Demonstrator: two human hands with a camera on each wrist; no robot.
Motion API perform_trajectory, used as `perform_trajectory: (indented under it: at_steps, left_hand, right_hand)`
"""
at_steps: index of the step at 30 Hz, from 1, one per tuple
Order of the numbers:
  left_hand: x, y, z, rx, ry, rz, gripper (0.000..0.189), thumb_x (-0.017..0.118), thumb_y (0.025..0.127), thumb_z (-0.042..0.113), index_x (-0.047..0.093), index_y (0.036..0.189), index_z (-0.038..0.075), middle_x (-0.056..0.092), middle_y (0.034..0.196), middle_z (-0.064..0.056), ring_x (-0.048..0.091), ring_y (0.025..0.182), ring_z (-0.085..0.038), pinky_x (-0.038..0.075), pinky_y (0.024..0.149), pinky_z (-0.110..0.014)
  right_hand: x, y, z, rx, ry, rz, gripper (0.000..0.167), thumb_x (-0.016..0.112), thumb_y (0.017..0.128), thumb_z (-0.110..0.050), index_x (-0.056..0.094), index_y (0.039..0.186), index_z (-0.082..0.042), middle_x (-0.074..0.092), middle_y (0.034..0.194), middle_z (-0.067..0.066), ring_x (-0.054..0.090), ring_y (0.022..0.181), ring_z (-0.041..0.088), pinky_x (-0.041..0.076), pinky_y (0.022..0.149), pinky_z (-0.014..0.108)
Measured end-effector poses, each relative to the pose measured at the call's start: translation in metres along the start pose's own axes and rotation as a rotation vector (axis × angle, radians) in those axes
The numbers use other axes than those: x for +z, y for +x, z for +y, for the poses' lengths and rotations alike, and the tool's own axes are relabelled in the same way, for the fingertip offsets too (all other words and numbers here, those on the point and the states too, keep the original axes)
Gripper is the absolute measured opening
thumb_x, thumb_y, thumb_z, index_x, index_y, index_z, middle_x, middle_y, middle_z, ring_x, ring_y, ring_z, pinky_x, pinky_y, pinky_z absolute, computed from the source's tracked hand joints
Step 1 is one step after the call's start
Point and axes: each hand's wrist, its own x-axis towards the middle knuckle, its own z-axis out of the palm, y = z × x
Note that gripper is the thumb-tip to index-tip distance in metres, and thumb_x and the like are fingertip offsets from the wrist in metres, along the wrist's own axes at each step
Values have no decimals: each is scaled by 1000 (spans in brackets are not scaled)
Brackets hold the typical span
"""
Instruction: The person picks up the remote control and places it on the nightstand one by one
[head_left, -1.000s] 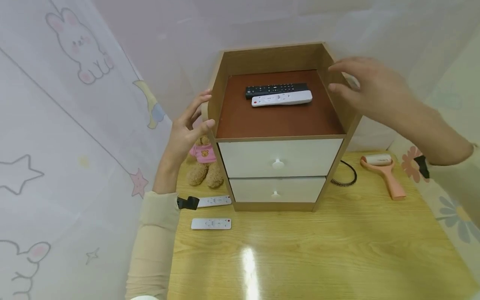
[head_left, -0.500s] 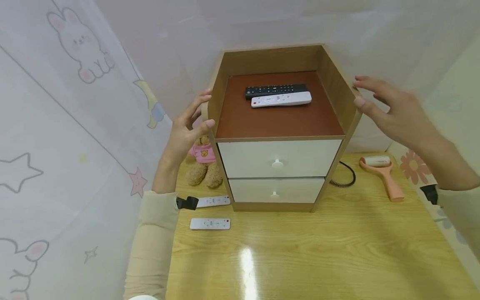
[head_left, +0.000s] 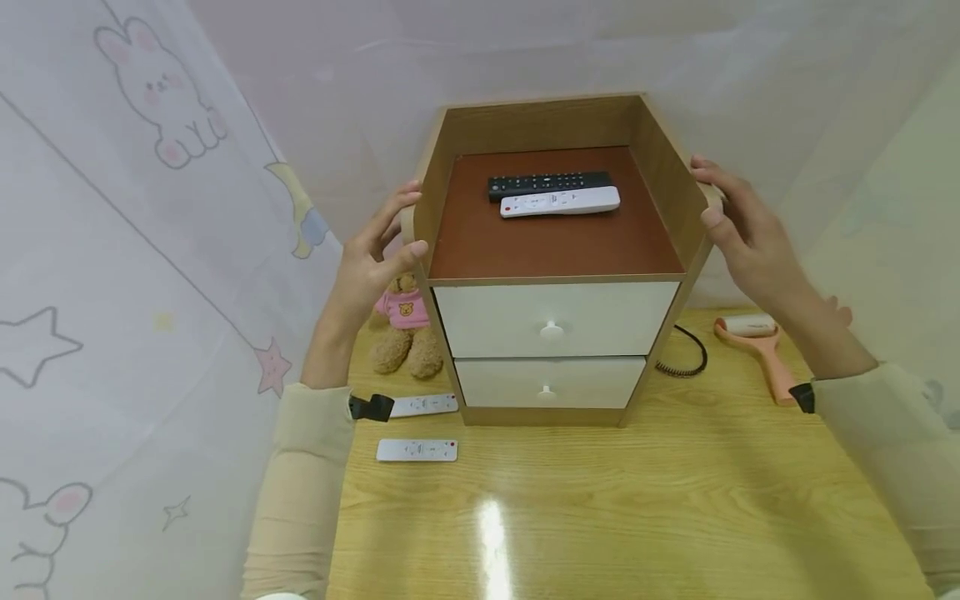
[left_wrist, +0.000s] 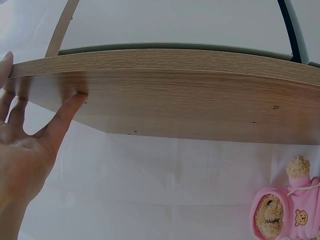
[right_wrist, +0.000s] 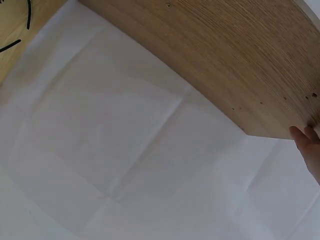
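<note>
Wood grain ran across the worktop point(head_left: 637, 500) nearest us. By its left edge we saw a front remote point(head_left: 417, 450), white, lying side to side, and just behind it a second remote point(head_left: 426, 406), its left end hidden. Next stood the small cabinet point(head_left: 517, 325), upright toward the worktop's far edge, its long axis vertical, between two hands held well apart. Neither hand was nearer: the left hand point(head_left: 363, 265) pinched the top front corner of the left panel point(left_wrist: 190, 100), and the right hand point(head_left: 753, 242) held the matching corner of the right panel point(right_wrist: 225, 60). On the cabinet's brown top point(head_left: 525, 250) lay an upper white remote point(head_left: 560, 202), with a black remote point(head_left: 551, 181) just beyond, both long from side to side. Toward the worktop's far left we saw a teddy bear point(head_left: 405, 311); toward its far right corner, a black cord point(head_left: 684, 372), then an orange roller point(head_left: 767, 354). A pale sheet point(head_left: 525, 50) hung behind. We could read no brand or words: the button marks were too small, and the bear's pink top bore only a bear face.
</note>
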Motion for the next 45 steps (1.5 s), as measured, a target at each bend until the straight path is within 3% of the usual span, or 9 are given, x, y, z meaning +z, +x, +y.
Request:
perform_trajectory:
  at_steps: [6, 12, 16, 18, 22, 27, 30, 35, 45]
  left_hand:
    - [0, 1, 3, -18, 3, -12, 53, 58, 91, -5, 43, 142, 1, 34, 154, -5, 31, 141, -23, 42, 105, -38]
    - [-1, 1, 8, -63, 18, -37, 58, 57, 92, -4, 38, 146, 5, 27, 157, 0, 35, 139, -29, 52, 92, -30]
    - [-2, -6, 14, -94, 64, -46, 62, 54, 98, 11, 25, 153, 13, 20, 160, 1, 29, 141, -30, 43, 104, -39]
    - [-3, -15, 14, -96, 78, -8, 61, 50, 101, 21, 21, 154, 14, 19, 160, 1, 28, 142, -30, 37, 108, -46]
    - [-7, -50, -7, -165, 134, 165, 52, 41, 104, 25, 27, 153, 15, 28, 157, -2, 35, 138, -30, 40, 105, -50]
    - [-4, -123, -86, -410, 265, 262, 47, 44, 103, 27, 36, 149, 20, 38, 151, -8, 43, 131, -35, 41, 101, -55]
    - [8, -174, -135, -527, 345, 219, 50, 46, 102, 33, 37, 149, 19, 33, 153, -8, 34, 137, -35, 39, 101, -59]
    - [38, -237, -175, -621, 454, 108, 48, 51, 101, 22, 40, 145, 8, 28, 154, -16, 23, 140, -41, 34, 104, -62]
    - [66, -290, -202, -545, 698, -119, 47, 67, 90, 8, 52, 134, 0, 39, 145, -25, 32, 132, -50, 37, 99, -65]
  right_hand:
    - [6, 1, 18, -98, 203, 34, 48, 49, 102, -24, 41, 134, 11, 36, 149, 19, 25, 143, 28, 17, 118, 36]
    - [-4, -1, 38, -52, 289, -22, 44, 48, 102, -18, 40, 138, 6, 32, 152, 16, 20, 144, 26, 29, 108, 23]
    - [-9, -1, 39, -19, 347, -67, 40, 45, 101, -7, 40, 139, 4, 29, 154, 16, 18, 145, 26, 38, 87, 22]
    - [-9, -1, 39, -16, 355, -82, 42, 46, 100, -6, 40, 140, 5, 29, 154, 17, 17, 145, 26, 36, 94, 24]
    - [-11, 1, 36, 7, 364, -109, 44, 50, 99, -8, 40, 141, 4, 27, 155, 17, 14, 146, 26, 29, 105, 26]
    - [-15, 0, 33, 46, 380, -127, 47, 53, 99, -9, 39, 142, 3, 26, 156, 14, 12, 147, 26, 32, 100, 23]
    - [-16, -1, 33, 50, 383, -125, 47, 53, 98, -9, 39, 142, 3, 25, 156, 14, 11, 147, 26, 29, 105, 24]
    - [-16, -1, 34, 61, 383, -122, 47, 53, 98, -7, 40, 142, 2, 26, 156, 13, 12, 147, 25, 26, 108, 26]
    - [-16, -2, 37, 44, 383, -115, 45, 50, 99, -4, 39, 142, 2, 25, 156, 14, 12, 147, 25, 33, 100, 23]
